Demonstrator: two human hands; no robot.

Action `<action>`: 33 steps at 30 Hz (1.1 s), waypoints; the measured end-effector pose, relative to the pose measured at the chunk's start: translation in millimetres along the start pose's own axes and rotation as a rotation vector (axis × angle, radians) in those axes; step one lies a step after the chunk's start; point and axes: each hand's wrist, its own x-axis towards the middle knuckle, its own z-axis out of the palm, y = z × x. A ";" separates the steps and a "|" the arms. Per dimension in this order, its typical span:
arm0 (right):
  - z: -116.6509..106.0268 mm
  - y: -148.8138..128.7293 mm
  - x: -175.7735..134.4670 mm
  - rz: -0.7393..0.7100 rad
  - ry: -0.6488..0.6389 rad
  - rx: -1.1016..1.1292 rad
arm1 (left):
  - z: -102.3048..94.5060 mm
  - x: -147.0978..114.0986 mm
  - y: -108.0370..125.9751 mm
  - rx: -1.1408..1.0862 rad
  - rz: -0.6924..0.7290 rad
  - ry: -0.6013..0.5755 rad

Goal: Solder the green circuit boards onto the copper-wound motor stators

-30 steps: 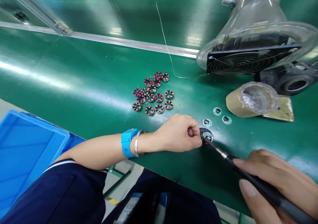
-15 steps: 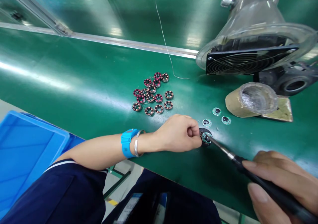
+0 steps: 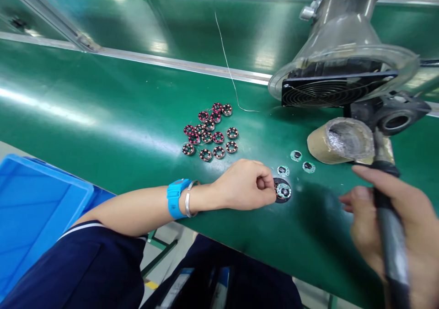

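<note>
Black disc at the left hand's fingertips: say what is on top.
A green circuit board. It covers what's beneath; the left hand hides part of the black disc.

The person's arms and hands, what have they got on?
Both hands are without gloves: the left hand and the right hand. The left wrist wears a bright blue wristband with a dark marking too small to read, and beside it a silver bangle. The left sleeve is short and navy, with a white stripe. The right sleeve isn't in view.
</note>
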 end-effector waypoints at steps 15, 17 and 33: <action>27.6 -20.6 0.5 -0.118 -0.162 0.259 | 0.1 -4.5 -5.9 -0.084 0.090 0.008; 24.9 -18.4 -0.6 -0.103 -0.153 0.262 | 0.7 -4.8 -7.7 -0.085 0.135 -0.004; 22.4 -15.2 -5.6 -0.093 -0.163 0.312 | 8.3 -4.0 -8.3 0.077 0.332 0.095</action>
